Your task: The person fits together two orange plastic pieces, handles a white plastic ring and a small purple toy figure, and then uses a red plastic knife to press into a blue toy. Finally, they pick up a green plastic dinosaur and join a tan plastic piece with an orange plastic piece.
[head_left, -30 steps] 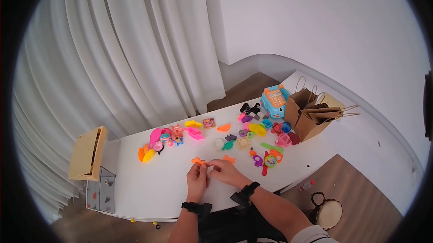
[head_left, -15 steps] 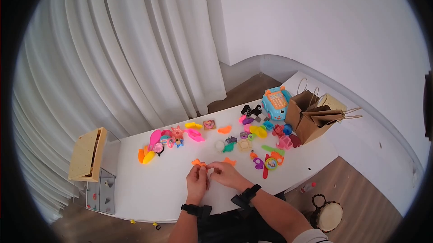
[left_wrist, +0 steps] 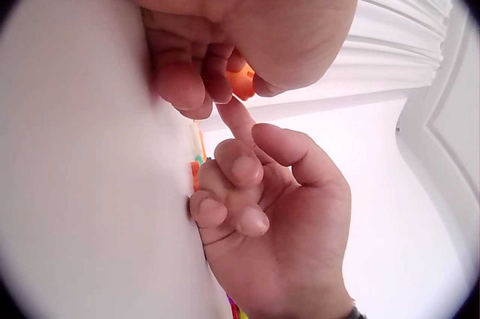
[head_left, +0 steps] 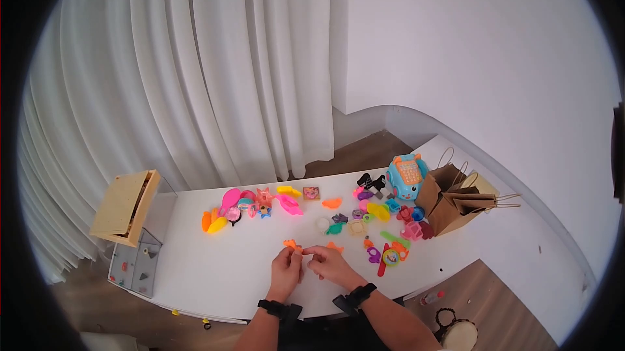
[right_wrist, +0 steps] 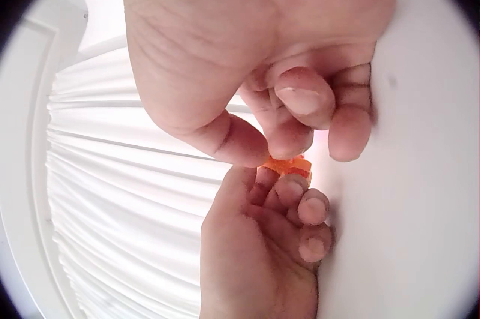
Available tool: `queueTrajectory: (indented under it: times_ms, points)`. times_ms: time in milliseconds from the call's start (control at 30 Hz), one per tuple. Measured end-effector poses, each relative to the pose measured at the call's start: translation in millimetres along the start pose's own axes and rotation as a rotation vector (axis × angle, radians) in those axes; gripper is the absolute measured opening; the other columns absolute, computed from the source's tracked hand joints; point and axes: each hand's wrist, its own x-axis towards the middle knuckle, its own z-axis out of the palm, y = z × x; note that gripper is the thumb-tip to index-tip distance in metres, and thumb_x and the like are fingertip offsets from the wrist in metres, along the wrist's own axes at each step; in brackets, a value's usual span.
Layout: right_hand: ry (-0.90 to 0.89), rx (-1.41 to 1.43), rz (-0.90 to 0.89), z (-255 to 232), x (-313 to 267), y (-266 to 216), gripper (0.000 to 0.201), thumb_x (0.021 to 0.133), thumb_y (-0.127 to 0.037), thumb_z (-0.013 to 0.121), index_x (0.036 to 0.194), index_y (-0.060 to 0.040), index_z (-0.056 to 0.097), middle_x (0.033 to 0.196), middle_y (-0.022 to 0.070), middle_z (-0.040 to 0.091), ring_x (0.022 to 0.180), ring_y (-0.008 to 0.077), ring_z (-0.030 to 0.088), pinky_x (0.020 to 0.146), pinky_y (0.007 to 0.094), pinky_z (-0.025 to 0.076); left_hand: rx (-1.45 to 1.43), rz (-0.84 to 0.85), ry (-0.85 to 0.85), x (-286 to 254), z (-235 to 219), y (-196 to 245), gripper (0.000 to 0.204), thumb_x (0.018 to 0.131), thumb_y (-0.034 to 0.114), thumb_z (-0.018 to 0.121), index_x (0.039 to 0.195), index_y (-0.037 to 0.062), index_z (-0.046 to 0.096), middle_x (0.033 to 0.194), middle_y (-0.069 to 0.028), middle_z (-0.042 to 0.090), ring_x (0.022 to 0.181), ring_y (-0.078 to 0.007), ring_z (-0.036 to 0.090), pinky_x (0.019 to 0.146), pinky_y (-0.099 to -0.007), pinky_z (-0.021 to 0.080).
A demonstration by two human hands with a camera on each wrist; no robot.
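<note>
My left hand (head_left: 285, 271) pinches a small orange plastic toy piece (head_left: 290, 244) between thumb and fingers, just over the white table (head_left: 215, 273). Most of the piece is hidden behind the fingers; a bit of orange shows past the thumb in the left wrist view. My right hand (head_left: 331, 266) reaches in from the right, its index finger stretched out to the piece. In the left wrist view the right thumb stands apart and the other fingers are loosely bent, with nothing among them. Another orange toy piece (head_left: 334, 247) lies on the table just beyond the right hand.
Bright plastic toys lie along the back, including a pink brush-like toy (head_left: 288, 205) and a yellow piece (head_left: 378, 211). At the right stand a blue toy telephone (head_left: 407, 188) and brown paper bags (head_left: 443, 211). A wooden box (head_left: 124, 206) sits at the left end.
The head view has shifted, so the table appears lower. My left hand keeps its pinch on the orange toy piece, and the right index finger stays at it.
</note>
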Motion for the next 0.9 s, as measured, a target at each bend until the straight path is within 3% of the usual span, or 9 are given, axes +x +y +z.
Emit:
queueTrajectory:
  times_ms: [333, 400, 900]
  points:
    - [-0.020, -0.020, 0.025, -0.3, 0.2, -5.1, 0.042, 0.094, -0.011, 0.062, 0.135, 0.0007, 0.063, 0.078, -0.0003, 0.059, 0.065, 0.0076, 0.058, 0.055, 0.0256, 0.049, 0.000, -0.026, 0.005, 0.3, 0.4, -1.2, 0.024, 0.110, 0.022, 0.058, 0.111, -0.0007, 0.065, 0.068, -0.0006, 0.059, 0.051, -0.0070, 0.055, 0.045, -0.0242, 0.044]
    - [-0.020, -0.032, 0.023, -0.6, 1.2, -5.6, 0.042, 0.094, -0.011, 0.062, 0.135, 0.0003, 0.063, 0.078, -0.0003, 0.059, 0.065, 0.0075, 0.057, 0.055, 0.0255, 0.049, 0.025, -0.016, 0.003, -0.9, 1.0, 1.5, 0.027, 0.110, 0.023, 0.055, 0.120, -0.0006, 0.064, 0.068, 0.0004, 0.058, 0.050, -0.0073, 0.054, 0.045, -0.0236, 0.043]
    - [0.004, -0.055, -0.057, 1.6, 0.6, -1.3, 0.042, 0.093, -0.012, 0.061, 0.133, 0.0005, 0.064, 0.076, 0.0002, 0.060, 0.060, 0.0082, 0.056, 0.051, 0.0256, 0.045, 0.024, 0.014, 0.037, 0.7, 0.4, -6.9, 0.023, 0.109, 0.020, 0.059, 0.116, -0.0004, 0.066, 0.068, 0.0003, 0.059, 0.050, -0.0071, 0.053, 0.044, -0.0243, 0.042]
